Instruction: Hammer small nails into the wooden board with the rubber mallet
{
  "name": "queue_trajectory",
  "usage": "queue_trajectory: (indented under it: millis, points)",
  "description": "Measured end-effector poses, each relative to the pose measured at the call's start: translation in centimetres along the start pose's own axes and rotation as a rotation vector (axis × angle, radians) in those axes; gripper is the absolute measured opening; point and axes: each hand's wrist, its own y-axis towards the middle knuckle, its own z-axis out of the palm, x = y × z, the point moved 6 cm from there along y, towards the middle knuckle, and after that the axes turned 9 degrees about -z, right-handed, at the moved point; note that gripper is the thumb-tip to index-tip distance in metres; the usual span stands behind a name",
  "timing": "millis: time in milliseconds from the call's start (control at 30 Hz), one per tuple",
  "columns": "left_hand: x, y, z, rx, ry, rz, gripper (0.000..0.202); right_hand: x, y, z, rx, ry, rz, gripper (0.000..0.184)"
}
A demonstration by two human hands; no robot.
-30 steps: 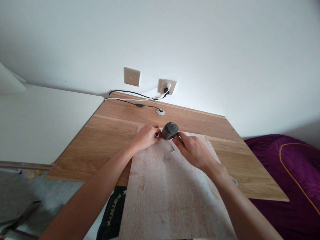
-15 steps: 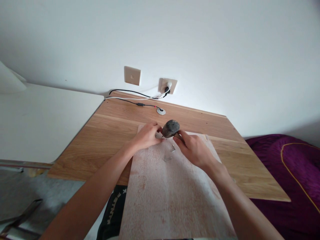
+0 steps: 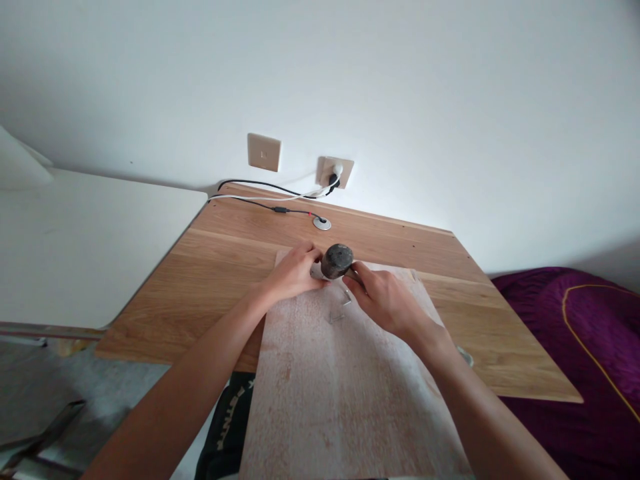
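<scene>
A mallet with a dark, rounded head [image 3: 337, 261] is gripped by its handle in my right hand [image 3: 383, 293], its fingers wrapped round close to the head. Just left of the mallet head, my left hand [image 3: 299, 270] rests on a pale, reddish-white board [image 3: 320, 387]. Its thumb and fingers are curled in a pinch, and the mallet head hides what may be between them. Nearer to me on the board, a small shiny L-shaped metal piece [image 3: 347, 297] lies below the mallet, with a faint angled mark or piece beside it.
The board lies on a wooden desk [image 3: 200, 280] against the wall. Cables [image 3: 265, 196] run along its back to a wall socket [image 3: 335, 172]. A white tabletop [image 3: 100, 247] adjoins on the left; purple fabric [image 3: 575, 340] lies on the right.
The mallet head has moved slightly left and down, closer to my left hand, and my right hand has shifted with it. My left hand stays nearly in place.
</scene>
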Motion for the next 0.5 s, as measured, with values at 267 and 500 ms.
queue_trajectory:
  millis: [267,500]
  points:
    - [-0.11,-0.12,-0.18,0.007,-0.02,-0.001,0.041,0.18,-0.12,0.02,0.016,-0.012,0.005,0.024]
    - [0.14,-0.05,0.04,-0.001,-0.019,0.01,0.041,-0.04,-0.15,0.08,0.01,0.061,0.019,0.023]
